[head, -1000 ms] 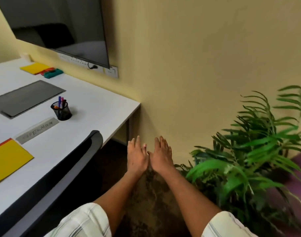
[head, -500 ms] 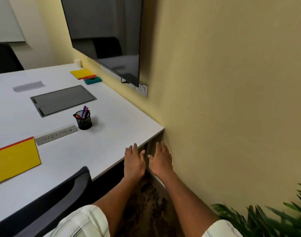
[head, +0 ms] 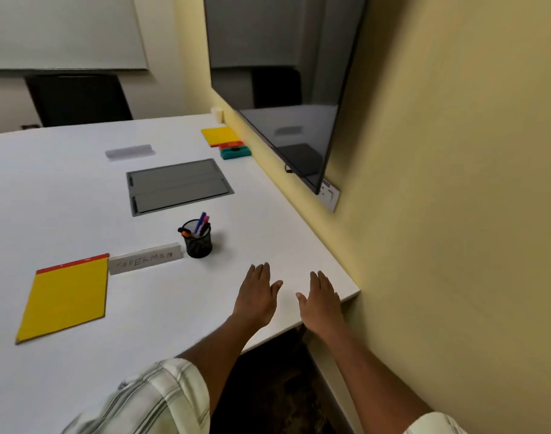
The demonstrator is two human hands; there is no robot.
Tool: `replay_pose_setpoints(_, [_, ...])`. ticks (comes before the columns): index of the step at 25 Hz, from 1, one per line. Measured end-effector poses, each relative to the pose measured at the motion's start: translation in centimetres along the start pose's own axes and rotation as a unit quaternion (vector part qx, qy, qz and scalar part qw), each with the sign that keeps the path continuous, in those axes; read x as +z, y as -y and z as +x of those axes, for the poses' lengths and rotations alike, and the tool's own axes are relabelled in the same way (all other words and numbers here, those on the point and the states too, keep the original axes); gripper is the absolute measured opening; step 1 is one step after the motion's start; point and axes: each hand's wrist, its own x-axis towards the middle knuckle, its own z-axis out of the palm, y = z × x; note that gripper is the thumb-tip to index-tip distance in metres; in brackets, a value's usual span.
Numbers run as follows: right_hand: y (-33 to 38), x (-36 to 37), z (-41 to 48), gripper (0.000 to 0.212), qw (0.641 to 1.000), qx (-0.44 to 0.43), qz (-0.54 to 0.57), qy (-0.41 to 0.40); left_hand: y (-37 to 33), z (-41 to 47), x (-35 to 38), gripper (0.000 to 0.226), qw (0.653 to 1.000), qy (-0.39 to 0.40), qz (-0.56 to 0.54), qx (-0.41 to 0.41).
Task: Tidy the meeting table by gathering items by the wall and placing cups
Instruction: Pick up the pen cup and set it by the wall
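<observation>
- Two hands are over the near right corner of the tabletop (head: 79,189); the left hand (head: 257,296) and the right hand (head: 321,303) are palm down, fingers (head: 263,272) spread flat, holding nothing; contact with the surface cannot be confirmed.
- Judged step: the reach has not begun; nothing is grasped.
- Near items: a black mesh pen holder (head: 199,241) with coloured pens stands upright just beyond the left hand; a name card (head: 145,262) lies just left of it; a yellow pad (head: 64,300) with a red top edge touches the card's left end.
- Far items: a second yellow pad (head: 219,135) and a red and teal block (head: 235,150) lie by the wall (head: 455,151); a pale cup (head: 217,114) stands at the far corner; probably gathered there to clear the centre.
- A second card (head: 129,151) lies far out, well apart from the wall.
</observation>
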Motion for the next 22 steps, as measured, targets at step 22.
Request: replay_pose_setpoints(22, [12.0, 5.8, 22.5, 0.088, 0.928, -0.294, 0.064, 0.218, 11.1, 10.5, -2.9, 0.086, 0.879, -0.18, -0.182, -0.403])
